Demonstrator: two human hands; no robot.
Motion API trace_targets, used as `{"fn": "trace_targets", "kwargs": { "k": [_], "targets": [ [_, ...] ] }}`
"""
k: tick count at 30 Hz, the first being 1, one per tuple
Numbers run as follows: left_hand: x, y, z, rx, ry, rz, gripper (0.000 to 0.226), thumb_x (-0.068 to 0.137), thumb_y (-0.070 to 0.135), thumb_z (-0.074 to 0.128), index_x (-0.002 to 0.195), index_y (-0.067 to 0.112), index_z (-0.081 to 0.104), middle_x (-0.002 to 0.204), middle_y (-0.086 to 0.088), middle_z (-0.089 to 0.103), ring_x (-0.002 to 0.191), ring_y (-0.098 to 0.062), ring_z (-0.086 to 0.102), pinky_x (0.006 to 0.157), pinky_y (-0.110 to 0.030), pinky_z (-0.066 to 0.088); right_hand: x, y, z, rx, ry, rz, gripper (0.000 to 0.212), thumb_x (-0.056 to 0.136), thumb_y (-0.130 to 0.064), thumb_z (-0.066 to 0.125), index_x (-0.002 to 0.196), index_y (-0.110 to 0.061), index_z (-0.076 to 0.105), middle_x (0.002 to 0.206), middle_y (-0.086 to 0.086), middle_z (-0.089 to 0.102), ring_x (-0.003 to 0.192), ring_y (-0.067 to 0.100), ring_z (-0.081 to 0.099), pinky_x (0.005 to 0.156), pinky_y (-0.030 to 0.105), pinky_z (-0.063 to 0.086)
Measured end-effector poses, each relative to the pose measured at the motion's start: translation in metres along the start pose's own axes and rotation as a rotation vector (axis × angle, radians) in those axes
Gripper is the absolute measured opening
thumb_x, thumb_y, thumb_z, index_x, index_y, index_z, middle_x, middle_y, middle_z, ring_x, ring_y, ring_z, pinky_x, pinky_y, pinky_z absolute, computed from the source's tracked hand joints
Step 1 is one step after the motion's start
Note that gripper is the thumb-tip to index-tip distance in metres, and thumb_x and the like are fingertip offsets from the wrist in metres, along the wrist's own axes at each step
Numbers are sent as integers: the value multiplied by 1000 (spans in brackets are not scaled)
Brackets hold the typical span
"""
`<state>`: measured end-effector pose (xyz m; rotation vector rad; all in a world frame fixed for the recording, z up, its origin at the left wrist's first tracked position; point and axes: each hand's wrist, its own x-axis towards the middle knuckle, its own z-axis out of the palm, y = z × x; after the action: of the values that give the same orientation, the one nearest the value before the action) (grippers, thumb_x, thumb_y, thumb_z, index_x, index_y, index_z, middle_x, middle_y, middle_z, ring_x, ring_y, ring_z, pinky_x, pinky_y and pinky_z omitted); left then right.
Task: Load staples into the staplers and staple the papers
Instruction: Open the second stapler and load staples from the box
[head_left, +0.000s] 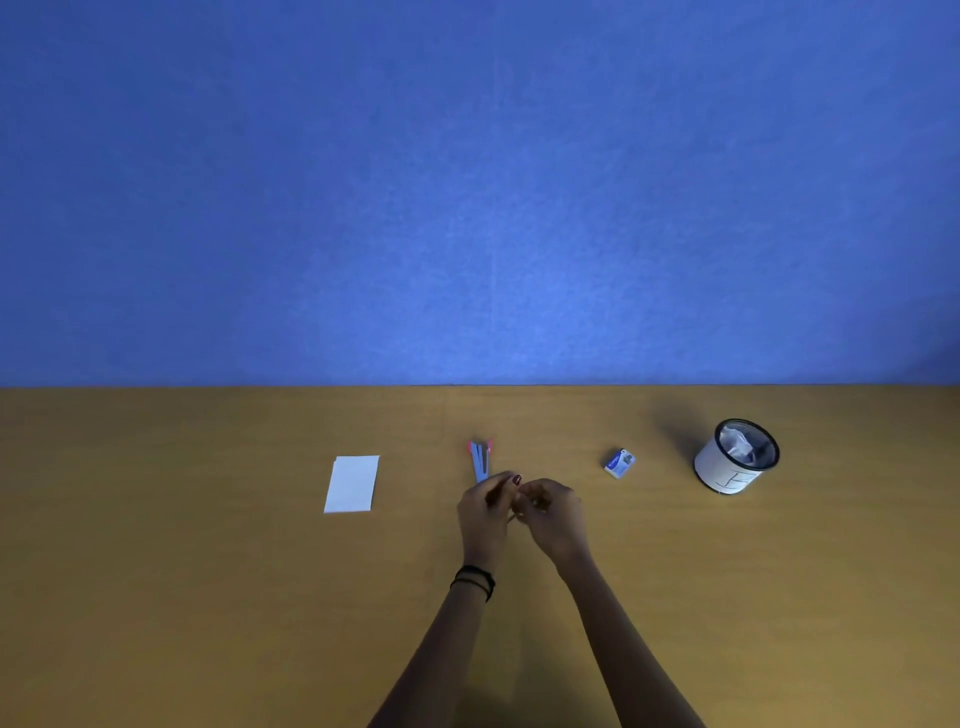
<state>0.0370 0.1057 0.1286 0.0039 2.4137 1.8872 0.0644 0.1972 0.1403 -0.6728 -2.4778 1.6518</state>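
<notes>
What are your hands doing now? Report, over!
Left hand gripping opened blue-and-pink stapler. Right hand pinched beside it; contents too small to tell. White paper stack untouched, small blue staple box on wooden table. Nothing blocking.
</notes>
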Motion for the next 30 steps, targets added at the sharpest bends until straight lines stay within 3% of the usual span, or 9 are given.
{"fn": "trace_targets", "kwargs": {
  "k": [2, 7, 12, 15, 20, 23, 28, 30],
  "targets": [
    [0, 3, 1, 2, 13, 12, 16, 89, 12, 62, 96, 3, 73, 83, -8, 72, 70, -5, 61, 62, -7, 45, -2, -3, -1, 7, 22, -5, 5, 84, -3, 63, 84, -3, 68, 70, 3, 65, 61, 12, 61, 56, 14, 48],
    [0, 10, 4, -39, 28, 29, 15, 90, 10, 61, 92, 2, 73, 69, -3, 67, 61, -5, 57, 57, -14, 45, -6, -10, -1, -23, 48, -39, 10, 86, -3, 60, 84, 0, 69, 72, 10, 67, 63, 16, 60, 59, 21, 49],
    [2, 13, 8, -112, 39, 10, 14, 92, 11, 59, 93, 6, 72, 66, 5, 65, 56, 2, 57, 54, -17, 47, -7, -15, -5, 7, 83, -79, 11, 86, -1, 60, 81, 0, 69, 68, 5, 64, 57, 7, 58, 57, 16, 50],
    [3, 15, 9, -122, 46, 15, 16, 93, 11, 57, 93, 5, 71, 64, 5, 63, 56, -2, 55, 54, -19, 46, -6, -19, -6, 13, 103, -77, 10, 85, -1, 61, 81, 1, 70, 68, 6, 64, 61, 16, 59, 65, 31, 54],
    [5, 19, 9, -182, 83, -48, 24, 96, 10, 50, 87, -4, 67, 68, -6, 60, 61, -13, 54, 60, -28, 47, -6, -15, -6, -21, 102, -84, 11, 84, -2, 61, 77, 0, 69, 69, 9, 66, 67, 24, 63, 68, 38, 55],
    [20, 23, -3, -338, 194, -129, 31, 98, 11, 46, 88, -12, 63, 70, -14, 59, 58, -15, 54, 55, -14, 48, -7, -8, -8, 103, 78, -7, 12, 86, -1, 60, 78, 2, 67, 70, 15, 66, 72, 32, 67, 71, 45, 58],
    [20, 29, -15, -476, 99, -115, 26, 97, 15, 49, 96, -7, 64, 79, -11, 67, 64, -5, 64, 63, -13, 52, -3, -14, -12, 332, 30, 6, 4, 86, 1, 60, 89, 4, 62, 80, 15, 64, 69, 18, 63, 59, 20, 57],
    [20, 29, -21, -559, 85, -136, 24, 98, 17, 48, 101, -2, 64, 87, -8, 70, 71, -5, 68, 66, -14, 53, -4, -12, -17, 373, 24, -5, 1, 87, 2, 60, 87, 1, 61, 80, 14, 63, 70, 14, 62, 58, 17, 56]
  ]
}}
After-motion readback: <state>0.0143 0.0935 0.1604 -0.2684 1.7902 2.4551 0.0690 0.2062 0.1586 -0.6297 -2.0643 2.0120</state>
